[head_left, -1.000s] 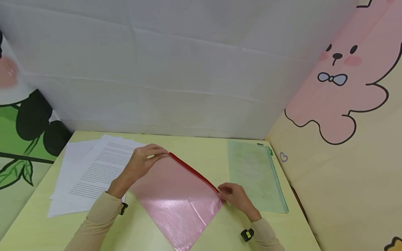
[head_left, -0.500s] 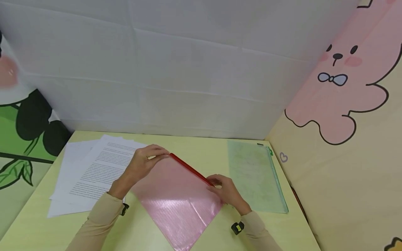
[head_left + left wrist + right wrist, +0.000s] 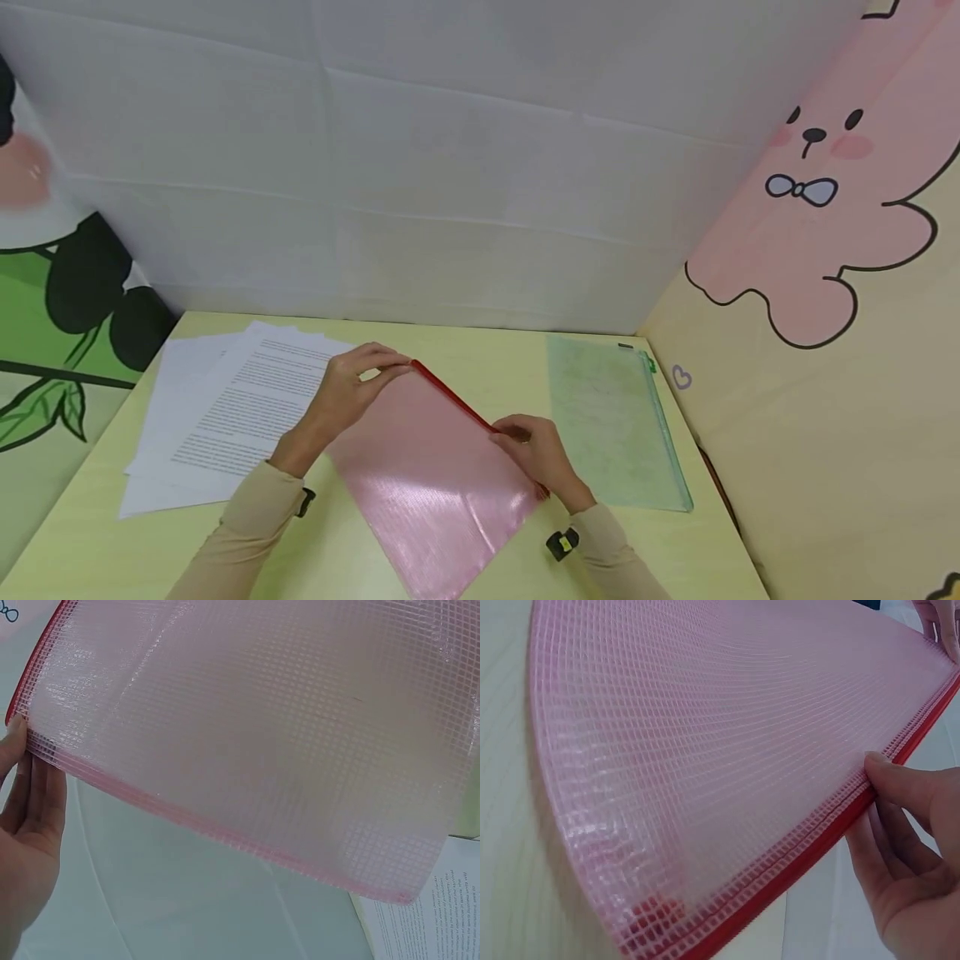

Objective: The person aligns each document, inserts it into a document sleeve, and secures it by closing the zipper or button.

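A translucent pink mesh zipper bag (image 3: 431,479) hangs tilted between both hands, its red zipper edge (image 3: 453,395) running down to the right. At the upper left corner, my left hand (image 3: 351,392) pinches the bag between thumb and fingers. My right hand (image 3: 538,450) pinches the zipper edge partway along, short of the lower right corner. In the right wrist view, the thumb of the right hand (image 3: 915,847) lies on the mesh, with fingers behind the red strip. A red patch (image 3: 656,916) shows through the mesh near that corner.
Printed paper sheets (image 3: 243,408) lie overlapping on the left of the pale table (image 3: 315,554). A green mesh zipper bag (image 3: 611,425) lies flat at the right. A white sheet-covered wall (image 3: 450,167) rises behind, and a wall with a pink cartoon bear (image 3: 810,242) stands at the right.
My right hand has slid up and left along the red zipper edge, away from the bag's right corner. My left hand keeps its pinch on the upper corner.
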### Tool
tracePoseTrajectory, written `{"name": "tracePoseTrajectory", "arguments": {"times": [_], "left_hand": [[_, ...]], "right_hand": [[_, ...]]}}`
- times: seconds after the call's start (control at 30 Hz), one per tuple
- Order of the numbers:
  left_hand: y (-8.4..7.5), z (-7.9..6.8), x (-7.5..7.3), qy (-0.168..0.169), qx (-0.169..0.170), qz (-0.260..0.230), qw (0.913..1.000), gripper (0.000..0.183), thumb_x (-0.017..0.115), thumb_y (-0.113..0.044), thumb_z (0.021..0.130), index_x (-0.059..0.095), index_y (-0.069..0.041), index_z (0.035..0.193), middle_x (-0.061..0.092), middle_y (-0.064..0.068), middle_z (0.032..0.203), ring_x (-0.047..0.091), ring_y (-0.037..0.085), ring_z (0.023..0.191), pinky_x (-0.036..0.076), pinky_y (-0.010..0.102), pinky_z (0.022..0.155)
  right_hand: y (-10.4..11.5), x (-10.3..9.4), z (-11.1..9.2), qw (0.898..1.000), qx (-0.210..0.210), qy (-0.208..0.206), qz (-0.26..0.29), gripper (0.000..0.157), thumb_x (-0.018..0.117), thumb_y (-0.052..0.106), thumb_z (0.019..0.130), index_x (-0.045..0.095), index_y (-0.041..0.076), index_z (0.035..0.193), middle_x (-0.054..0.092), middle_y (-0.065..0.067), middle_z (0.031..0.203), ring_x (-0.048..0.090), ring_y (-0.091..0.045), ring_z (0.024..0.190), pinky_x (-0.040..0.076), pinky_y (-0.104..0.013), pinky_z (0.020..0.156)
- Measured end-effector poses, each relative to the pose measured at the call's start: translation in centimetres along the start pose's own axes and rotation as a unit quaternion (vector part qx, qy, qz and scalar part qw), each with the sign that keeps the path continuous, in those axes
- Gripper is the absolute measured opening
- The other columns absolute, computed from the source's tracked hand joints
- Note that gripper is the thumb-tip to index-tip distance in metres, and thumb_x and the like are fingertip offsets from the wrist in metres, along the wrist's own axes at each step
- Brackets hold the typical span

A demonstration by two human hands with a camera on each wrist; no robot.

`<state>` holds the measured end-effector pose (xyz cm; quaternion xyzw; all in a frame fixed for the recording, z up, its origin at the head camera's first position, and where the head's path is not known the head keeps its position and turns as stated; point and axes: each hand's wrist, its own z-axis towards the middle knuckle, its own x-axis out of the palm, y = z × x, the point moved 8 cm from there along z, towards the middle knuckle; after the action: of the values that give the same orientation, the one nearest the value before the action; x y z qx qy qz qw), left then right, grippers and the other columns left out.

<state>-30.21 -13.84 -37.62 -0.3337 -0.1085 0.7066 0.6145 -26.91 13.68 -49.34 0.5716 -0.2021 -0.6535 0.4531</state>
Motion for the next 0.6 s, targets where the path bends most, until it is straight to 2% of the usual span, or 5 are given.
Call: {"name": "tracePoseTrajectory", "arguments": {"times": [0.23, 0.4, 0.6], "left_hand": [[0.4, -0.4, 0.4, -0.005, -0.037, 0.057, 0.9977, 0.024, 0.083, 0.007, 0.079, 0.078, 0.0, 0.102, 0.074, 0.008, 0.097, 0.07, 0.022, 0.083, 0.052, 0.016, 0.077], [1.0, -1.0, 0.2, -0.016, -0.069, 0.067, 0.9953, 0.028, 0.082, 0.009, 0.081, 0.075, 0.001, 0.107, 0.073, 0.01, 0.101, 0.069, 0.026, 0.089, 0.051, 0.01, 0.079], [1.8, -2.5, -0.5, -0.052, -0.1, 0.084, 0.9901, 0.025, 0.081, 0.008, 0.083, 0.075, 0.002, 0.106, 0.073, 0.011, 0.096, 0.069, 0.025, 0.084, 0.055, 0.015, 0.076]], "right_hand": [[-1.6, -0.4, -0.8, 0.998, 0.056, 0.013, 0.024, 0.014, 0.079, 0.016, 0.091, 0.081, 0.013, 0.105, 0.077, 0.0, 0.1, 0.072, -0.013, 0.09, 0.06, -0.027, 0.08], [-2.2, -0.8, -1.2, 0.997, 0.064, 0.012, 0.049, 0.015, 0.079, 0.014, 0.091, 0.081, 0.01, 0.105, 0.078, -0.005, 0.101, 0.073, -0.017, 0.091, 0.061, -0.028, 0.081], [-2.5, -1.3, -1.7, 0.995, 0.075, 0.005, 0.069, 0.017, 0.078, 0.014, 0.092, 0.08, 0.006, 0.106, 0.078, -0.009, 0.103, 0.073, -0.017, 0.092, 0.06, -0.027, 0.081]]}}
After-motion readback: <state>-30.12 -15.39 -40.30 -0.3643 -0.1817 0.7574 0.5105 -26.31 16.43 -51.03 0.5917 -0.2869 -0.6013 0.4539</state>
